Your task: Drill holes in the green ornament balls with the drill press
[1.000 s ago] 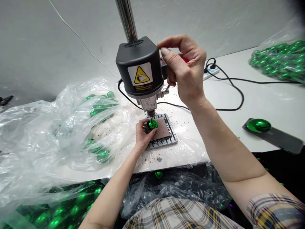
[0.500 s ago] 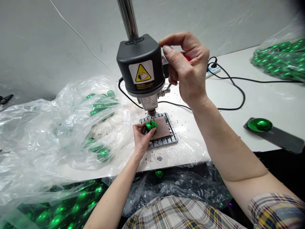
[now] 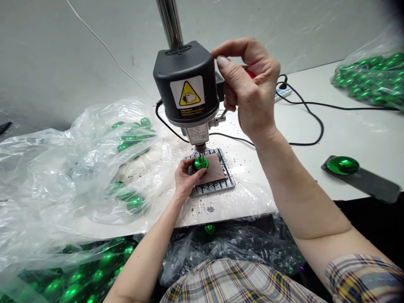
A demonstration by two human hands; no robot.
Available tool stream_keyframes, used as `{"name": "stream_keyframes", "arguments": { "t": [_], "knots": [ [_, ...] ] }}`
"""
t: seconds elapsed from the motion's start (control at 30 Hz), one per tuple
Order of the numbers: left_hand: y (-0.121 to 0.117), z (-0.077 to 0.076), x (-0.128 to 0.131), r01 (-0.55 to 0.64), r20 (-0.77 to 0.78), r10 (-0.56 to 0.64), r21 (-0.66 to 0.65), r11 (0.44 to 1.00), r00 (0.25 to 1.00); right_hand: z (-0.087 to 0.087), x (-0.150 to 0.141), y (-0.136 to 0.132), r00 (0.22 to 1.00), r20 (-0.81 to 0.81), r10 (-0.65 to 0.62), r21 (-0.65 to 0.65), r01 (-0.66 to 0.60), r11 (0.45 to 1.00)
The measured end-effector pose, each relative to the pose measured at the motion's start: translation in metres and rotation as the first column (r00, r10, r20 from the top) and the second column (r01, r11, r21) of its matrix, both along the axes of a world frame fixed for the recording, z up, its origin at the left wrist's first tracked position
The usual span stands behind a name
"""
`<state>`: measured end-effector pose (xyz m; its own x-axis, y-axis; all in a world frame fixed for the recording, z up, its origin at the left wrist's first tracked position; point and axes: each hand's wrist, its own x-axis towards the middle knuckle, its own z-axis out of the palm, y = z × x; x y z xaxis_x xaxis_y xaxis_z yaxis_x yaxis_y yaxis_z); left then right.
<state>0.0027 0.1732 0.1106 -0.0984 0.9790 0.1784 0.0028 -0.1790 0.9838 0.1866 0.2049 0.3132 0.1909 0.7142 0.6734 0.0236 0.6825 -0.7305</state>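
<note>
Both hands grasp: left hand a green bauble under the drill press; right hand a red part.

your green bauble shines with a glossy mirror finish, your drill press's housing is matt black plastic, its column polished steel, the pad looks rough and brown, and the sheeting is thin, crinkled clear plastic.

The left hand sits low, fingers curled forward in a cupped grip; the left forearm slants up to it; the right hand is raised, thumb and fingers bent inward; the bare right forearm angles up.
</note>
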Motion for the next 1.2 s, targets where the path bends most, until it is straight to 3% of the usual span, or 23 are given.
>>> {"name": "stream_keyframes", "arguments": {
  "t": [0.1, 0.3, 0.4, 0.53, 0.63, 0.73, 0.97, 1.2],
  "knots": [
    [0.004, -0.001, -0.002, -0.048, 0.006, 0.048, -0.033, 0.998, 0.999, 0.001, -0.001, -0.001, 1.000, 0.017, -0.009, 0.029, 0.009, 1.000],
    [0.010, 0.000, -0.003, -0.002, 0.039, 0.005, -0.083, 0.997, 0.999, 0.000, -0.001, 0.001, 0.995, 0.073, -0.074, -0.021, 0.075, 0.997],
    [0.007, 0.001, 0.000, 0.008, -0.037, -0.010, -0.058, 0.998, 0.999, -0.001, 0.000, 0.001, 0.999, 0.037, -0.018, 0.036, 0.017, 0.999],
    [-0.001, 0.002, 0.010, 0.013, -0.220, -0.003, 0.046, 0.999, 0.976, -0.001, 0.000, -0.001, 0.997, 0.067, -0.047, 0.000, 0.047, 0.999],
    [-0.005, -0.001, 0.018, 0.064, -0.221, -0.042, 0.091, 0.994, 0.974, 0.000, 0.000, -0.003, 0.998, 0.058, -0.037, 0.002, 0.037, 0.999],
    [-0.005, -0.005, 0.021, 0.078, -0.176, -0.069, 0.049, 0.996, 0.982, -0.002, 0.000, -0.002, 1.000, 0.022, 0.006, 0.083, -0.008, 0.996],
    [0.001, -0.011, 0.017, 0.106, -0.161, -0.100, 0.029, 0.994, 0.982, -0.022, 0.000, 0.008, 0.999, 0.035, -0.040, 0.306, 0.027, 0.952],
    [0.000, -0.014, 0.018, 0.092, -0.146, -0.085, 0.041, 0.995, 0.986, -0.047, -0.001, -0.011, 0.988, 0.022, -0.151, 0.294, 0.138, 0.946]
  ]
}}
